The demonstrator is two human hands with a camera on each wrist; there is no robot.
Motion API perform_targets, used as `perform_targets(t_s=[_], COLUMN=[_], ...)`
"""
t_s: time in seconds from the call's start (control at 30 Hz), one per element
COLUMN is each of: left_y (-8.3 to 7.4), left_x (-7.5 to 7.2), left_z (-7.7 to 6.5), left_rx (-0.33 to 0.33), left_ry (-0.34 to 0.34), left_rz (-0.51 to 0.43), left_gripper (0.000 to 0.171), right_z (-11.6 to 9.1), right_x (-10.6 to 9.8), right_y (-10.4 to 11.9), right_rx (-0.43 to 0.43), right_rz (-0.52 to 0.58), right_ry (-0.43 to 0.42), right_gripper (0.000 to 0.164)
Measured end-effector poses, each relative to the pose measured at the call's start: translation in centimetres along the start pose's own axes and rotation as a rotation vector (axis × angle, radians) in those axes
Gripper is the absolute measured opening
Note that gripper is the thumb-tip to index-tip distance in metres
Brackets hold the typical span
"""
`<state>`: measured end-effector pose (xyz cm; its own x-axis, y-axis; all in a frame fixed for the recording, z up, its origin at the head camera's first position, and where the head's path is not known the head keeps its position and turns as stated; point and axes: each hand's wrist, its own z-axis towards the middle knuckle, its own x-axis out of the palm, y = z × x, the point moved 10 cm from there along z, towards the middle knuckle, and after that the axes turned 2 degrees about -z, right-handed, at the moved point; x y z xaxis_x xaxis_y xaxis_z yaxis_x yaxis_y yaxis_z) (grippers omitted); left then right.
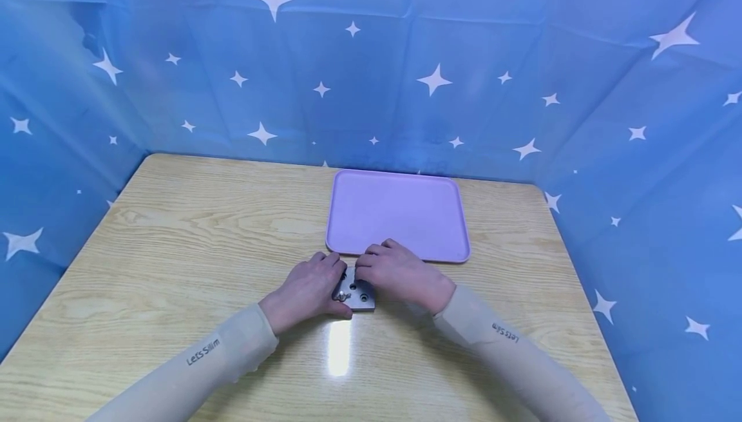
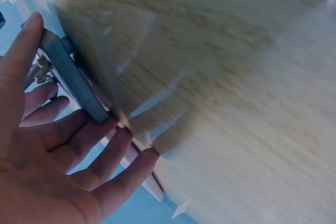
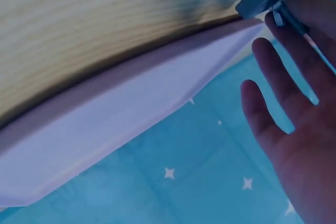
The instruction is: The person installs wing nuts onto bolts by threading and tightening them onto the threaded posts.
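A grey metal plate [image 1: 362,305] with several round holes lies on the table just in front of the purple tray. My left hand [image 1: 304,287] grips it from the left, with the thumb at the near edge and the fingers at the far side. A small shiny metal fitting [image 1: 342,296] sits on top of the plate, close to the left thumb. My right hand [image 1: 402,275] is over the plate's far right corner. In the right wrist view, its thumb and forefinger pinch a thin metal rod [image 3: 293,19] against the plate's edge; the rod's kind is unclear.
A purple tray [image 1: 400,216] lies behind both hands, its near edge close to the right fingers. The wooden table [image 1: 191,248] stretches out on both sides. A blue curtain with white stars [image 1: 371,55] hangs behind and beside it.
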<state>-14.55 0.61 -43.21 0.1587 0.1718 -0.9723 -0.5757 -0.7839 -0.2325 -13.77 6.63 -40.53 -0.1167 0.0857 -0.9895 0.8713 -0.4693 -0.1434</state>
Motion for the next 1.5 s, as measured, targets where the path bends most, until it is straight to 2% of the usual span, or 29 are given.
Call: perform_targets(t_s=[0.17,0.37,0.6,0.8,0.87,0.97,1.07,1.2,1.33,1.5], left_y=[0.0,-0.1,-0.2,-0.2,-0.2,-0.1,-0.1,0.0,0.0,0.0], left_x=[0.0,0.0,-0.1,0.0,0.0,0.0,0.0,0.0,0.1,0.1], left_z=[0.0,0.0,0.0,-0.1,-0.1,-0.1,-0.1,-0.1,-0.1,-0.1], left_rx=[-0.005,-0.004,0.005,0.002,0.003,0.001,-0.002,-0.001,-0.002,-0.001], left_ry=[0.006,0.006,-0.023,-0.016,-0.016,-0.018,-0.015,-0.008,-0.002,-0.004], left_rz=[0.009,0.002,0.021,0.014,0.017,0.017,0.014,0.018,0.012,0.010], left_gripper=[0.075,0.073,0.074,0.073,0.074,0.075,0.075,0.076,0.075,0.074], right_z=[0.3,0.6,0.9,0.9,0.7,0.3,-0.2,-0.5,-0.4,0.0], right_x=[0.0,-0.2,0.3,0.6,0.9,0.9,0.5,-0.1,-0.2,0.0], right_y=[-0.1,-0.2,-0.6,-0.7,-1.0,-1.3,-1.2,-0.7,-0.3,-0.1], right_rx=[0.052,0.117,0.202,0.232,0.244,0.225,0.145,0.031,-0.018,-0.008], right_rz=[0.007,0.025,0.095,0.124,0.139,0.174,0.174,0.098,0.049,0.031], right_ry=[-0.066,-0.120,-0.063,-0.052,-0.025,0.035,0.092,0.086,0.066,0.036], right_gripper=[0.005,0.012,0.009,0.011,0.015,0.026,0.036,0.040,0.033,0.017])
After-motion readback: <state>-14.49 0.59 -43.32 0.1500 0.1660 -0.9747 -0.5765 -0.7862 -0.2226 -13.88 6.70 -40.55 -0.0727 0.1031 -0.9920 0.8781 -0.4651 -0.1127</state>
